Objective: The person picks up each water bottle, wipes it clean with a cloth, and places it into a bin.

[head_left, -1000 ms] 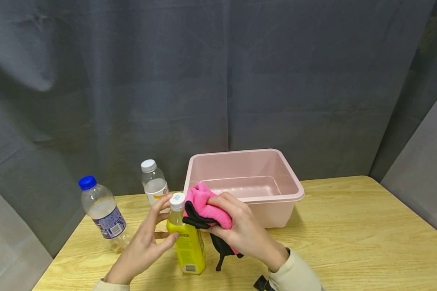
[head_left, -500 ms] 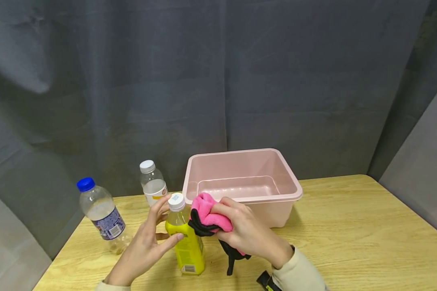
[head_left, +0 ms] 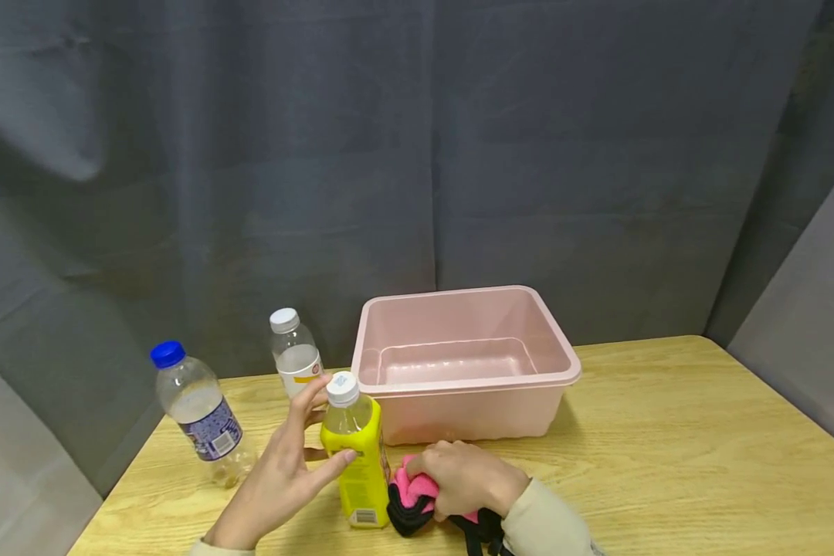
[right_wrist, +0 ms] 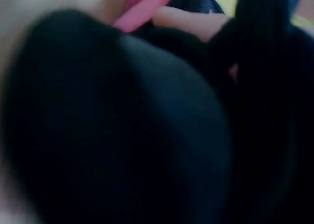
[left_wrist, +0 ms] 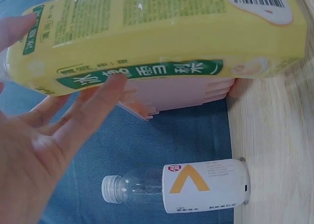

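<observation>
Yellow bottle (head_left: 364,483) upright on table (head_left: 674,432), left hand (head_left: 278,475) wrapped round it, thumb and fingers clamped on sides! Right hand (head_left: 469,475), fingers curled, grips pink-and-black cloth (head_left: 417,488) just beside bottle's base. Pink tub (head_left: 466,413) behind; blue-capped bottle (head_left: 205,417) off left.

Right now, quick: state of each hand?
Left hand: fingers and thumb holding the yellow bottle.
Right hand: closed, gripping the pink-and-black cloth.

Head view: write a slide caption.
Left hand holds a yellow bottle, right hand grips pink-and-black fabric, in front of a pink bin.
</observation>
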Demonstrator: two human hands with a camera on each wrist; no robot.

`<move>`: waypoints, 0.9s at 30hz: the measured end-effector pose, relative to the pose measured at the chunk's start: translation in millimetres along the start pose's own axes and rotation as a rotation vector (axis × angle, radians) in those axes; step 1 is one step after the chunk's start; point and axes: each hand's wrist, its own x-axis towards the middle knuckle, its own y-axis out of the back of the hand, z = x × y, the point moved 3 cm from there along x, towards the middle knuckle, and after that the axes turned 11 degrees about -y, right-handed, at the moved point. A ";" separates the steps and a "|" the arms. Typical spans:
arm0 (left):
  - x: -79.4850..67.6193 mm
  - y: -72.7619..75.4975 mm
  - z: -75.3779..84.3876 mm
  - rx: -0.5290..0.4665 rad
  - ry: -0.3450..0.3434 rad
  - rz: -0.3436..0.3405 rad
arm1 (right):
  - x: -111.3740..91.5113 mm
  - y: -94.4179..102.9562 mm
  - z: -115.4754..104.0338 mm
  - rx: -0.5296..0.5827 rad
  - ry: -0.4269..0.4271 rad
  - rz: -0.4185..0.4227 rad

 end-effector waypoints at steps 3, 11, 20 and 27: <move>1.2 -0.2 0.4 0.019 0.007 -0.010 | 2.2 -6.4 2.0 -0.053 -0.012 -0.009; 1.1 -0.8 0.3 0.010 0.010 -0.021 | -2.4 1.0 -1.6 -0.109 0.000 0.054; 0.5 -0.2 1.7 0.026 0.037 -0.032 | -24.2 44.7 -19.0 -0.028 0.171 0.418; 0.9 0.6 2.4 0.011 0.046 -0.018 | -28.1 58.5 -24.4 0.231 0.256 0.712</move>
